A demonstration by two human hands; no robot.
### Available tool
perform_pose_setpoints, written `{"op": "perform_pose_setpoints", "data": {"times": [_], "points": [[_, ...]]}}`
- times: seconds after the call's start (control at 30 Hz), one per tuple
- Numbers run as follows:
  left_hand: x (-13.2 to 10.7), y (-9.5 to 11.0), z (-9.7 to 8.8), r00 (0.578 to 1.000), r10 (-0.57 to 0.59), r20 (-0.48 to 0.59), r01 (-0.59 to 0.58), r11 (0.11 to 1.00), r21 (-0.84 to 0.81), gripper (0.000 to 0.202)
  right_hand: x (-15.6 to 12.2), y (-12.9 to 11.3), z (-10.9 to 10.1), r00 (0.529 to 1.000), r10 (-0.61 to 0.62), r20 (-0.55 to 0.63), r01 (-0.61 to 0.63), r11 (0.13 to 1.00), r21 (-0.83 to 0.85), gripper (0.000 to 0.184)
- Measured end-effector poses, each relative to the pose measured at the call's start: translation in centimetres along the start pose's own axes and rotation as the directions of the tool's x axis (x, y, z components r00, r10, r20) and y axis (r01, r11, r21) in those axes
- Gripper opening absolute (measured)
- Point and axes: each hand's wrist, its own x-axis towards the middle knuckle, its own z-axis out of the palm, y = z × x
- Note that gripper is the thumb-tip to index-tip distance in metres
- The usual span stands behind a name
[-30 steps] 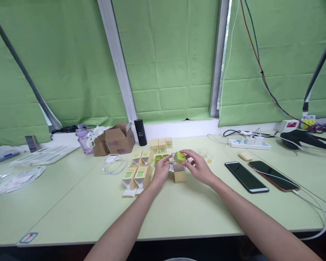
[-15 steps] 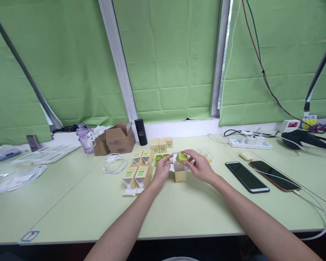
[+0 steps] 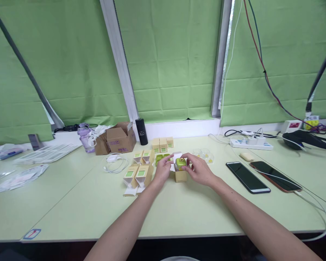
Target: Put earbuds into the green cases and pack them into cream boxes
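Note:
A small tan box (image 3: 180, 176) stands open on the pale green table (image 3: 70, 203), its white flaps up. A green rounded object (image 3: 180, 163) sits low in the box's mouth. My right hand (image 3: 199, 170) pinches that green object from the right side. My left hand (image 3: 163, 169) has its fingertips closed on the box's left flap. Several open tan boxes with green labels (image 3: 138, 173) lie just left of my left hand. Three closed tan boxes (image 3: 162, 144) stand behind, with green items (image 3: 161, 158) in front of them.
Two phones (image 3: 247, 176) lie to the right, one on a cable. A power strip (image 3: 251, 144) and black bag (image 3: 304, 139) are at the back right. Brown cardboard boxes (image 3: 119, 139), a black cylinder (image 3: 141, 131), a purple bottle (image 3: 84, 138) and a white cable (image 3: 114, 163) sit back left.
The green object has gone down from above the tan box into its open top, with both hands dropping closer around the box.

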Motion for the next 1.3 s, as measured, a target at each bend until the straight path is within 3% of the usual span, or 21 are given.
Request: {"op": "perform_pose_setpoints", "data": {"times": [0.4,0.57,0.9,1.3], "points": [[0.5,-0.8,-0.1,1.0,-0.003,0.026,0.003,1.0,-0.023,0.067,0.0,-0.8,1.2,0.999,-0.031,-0.017,0.032,0.998,0.049,0.002],[0.5,-0.9,-0.1,0.999,-0.002,0.035,0.004,0.999,-0.053,0.064,0.3,-0.8,1.6,0.999,-0.012,-0.049,0.014,0.999,0.034,0.013],[-0.2,0.3,0.1,1.0,0.0,0.023,0.001,0.999,-0.047,0.058,0.4,-0.3,2.4,0.995,0.041,-0.087,-0.031,0.993,0.114,0.012],[0.0,-0.2,0.2,0.999,-0.018,0.035,0.02,0.998,-0.055,0.064,0.9,0.1,2.9,0.983,0.163,-0.089,-0.135,0.956,0.261,0.015]]}}
